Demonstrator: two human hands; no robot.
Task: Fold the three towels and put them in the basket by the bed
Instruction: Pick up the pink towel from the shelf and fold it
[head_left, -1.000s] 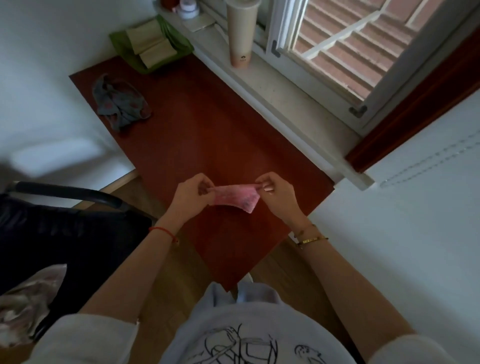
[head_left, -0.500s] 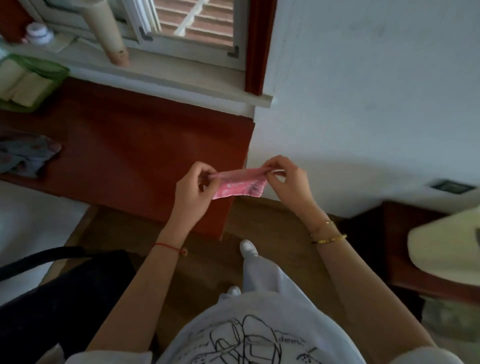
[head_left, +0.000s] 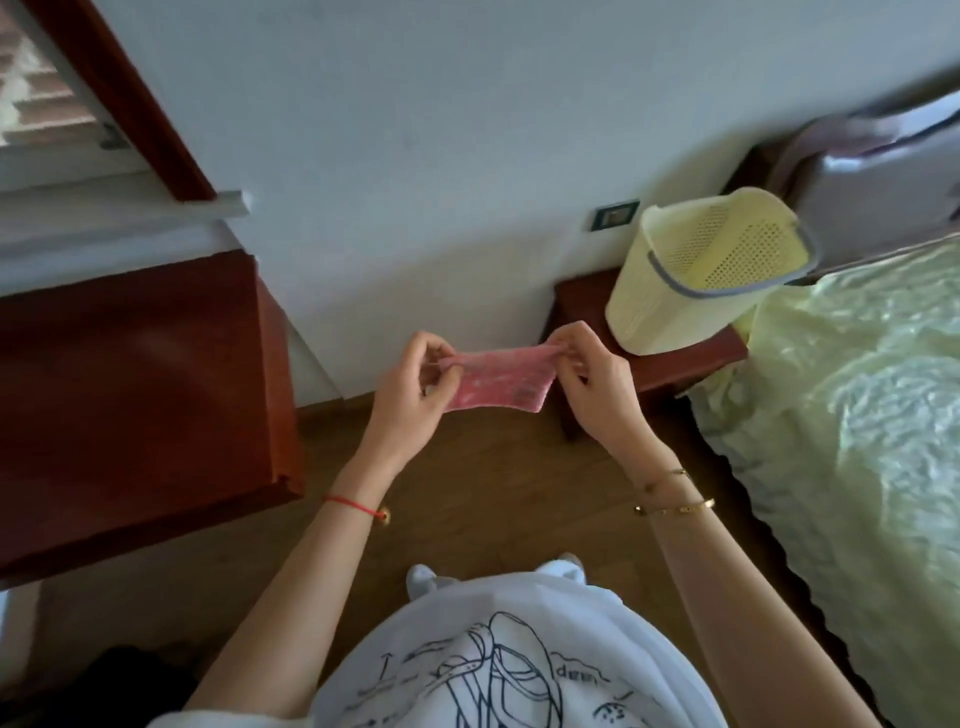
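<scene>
A small folded pink towel (head_left: 496, 383) hangs stretched between my two hands above the wooden floor. My left hand (head_left: 415, 389) pinches its left end and my right hand (head_left: 589, 382) pinches its right end. A pale yellow perforated basket (head_left: 670, 291) with a grey handle stands on a dark wooden nightstand (head_left: 675, 358), to the upper right of my right hand and beside the bed (head_left: 857, 395). The basket's visible inside looks bare. The other towels are out of view.
The red-brown desk (head_left: 135, 384) fills the left side, under a window sill (head_left: 119, 213). A white wall with a socket (head_left: 615, 214) runs behind. The bed carries a shiny pale green cover. Wooden floor (head_left: 493, 499) lies between desk and bed.
The view has swung right, from the desk with the grey cloth and green tray to the basket and bed. Both hands keep holding the pink towel, carried off the desk toward the nightstand.
</scene>
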